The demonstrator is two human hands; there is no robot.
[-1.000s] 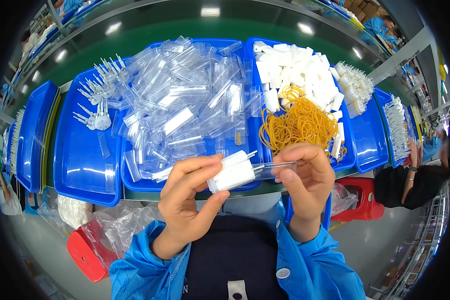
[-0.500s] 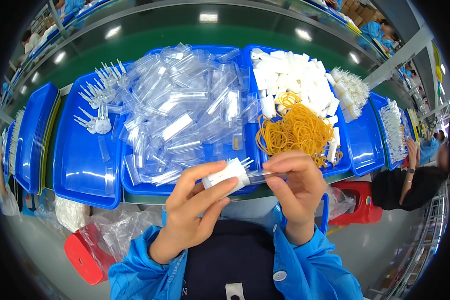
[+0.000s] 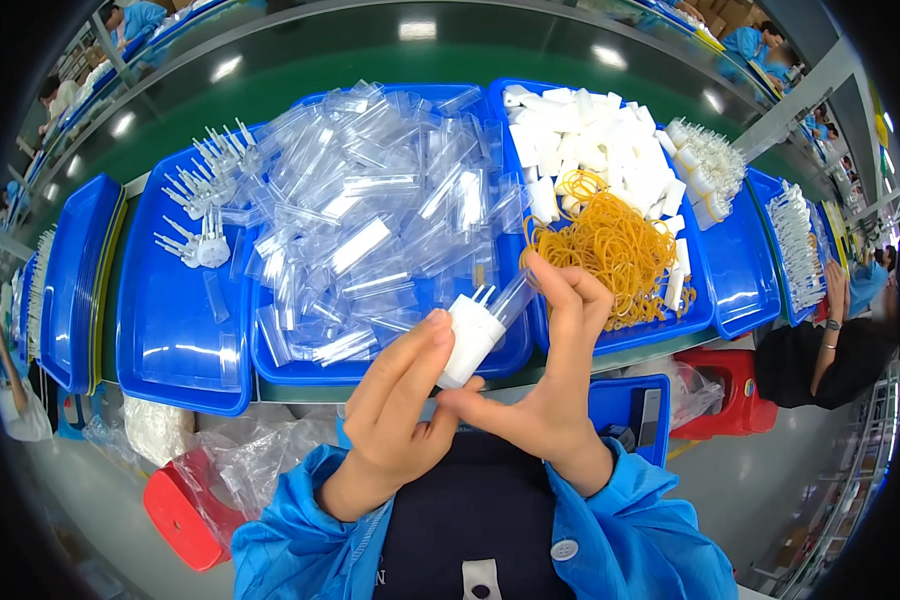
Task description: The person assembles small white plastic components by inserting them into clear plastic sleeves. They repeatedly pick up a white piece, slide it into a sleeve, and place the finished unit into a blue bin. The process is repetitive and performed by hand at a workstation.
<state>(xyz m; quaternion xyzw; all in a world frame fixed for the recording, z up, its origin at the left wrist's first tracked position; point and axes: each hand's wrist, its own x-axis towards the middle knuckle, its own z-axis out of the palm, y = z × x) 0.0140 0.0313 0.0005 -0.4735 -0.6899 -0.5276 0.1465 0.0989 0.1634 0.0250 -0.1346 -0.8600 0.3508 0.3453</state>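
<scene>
My left hand (image 3: 395, 425) is closed around a white block-shaped piece (image 3: 471, 338) with thin white prongs at its upper end. A clear plastic sleeve (image 3: 513, 298) slants up and right beside the prongs; whether it is fitted over any of them cannot be told. My right hand (image 3: 550, 385) spans both parts: its index fingertip is at the sleeve's far end, its thumb at the lower end of the white piece. Beyond the hands, a blue tray (image 3: 320, 374) holds a heap of clear sleeves (image 3: 370, 215). Yellow rubber bands (image 3: 615, 255) lie in the tray to its right.
White pieces (image 3: 595, 140) lie behind the rubber bands. Pronged white bundles (image 3: 208, 245) sit in a left blue tray (image 3: 175, 385); more white bundles (image 3: 708, 170) stand at right. Below the table edge are red stools (image 3: 185, 515) and a small blue bin (image 3: 620, 385). A co-worker's arm (image 3: 830, 325) shows at right.
The white piece has turned more upright. My right hand has swung below and beside it, its index finger stretched to the sleeve's end and its thumb at the piece's base.
</scene>
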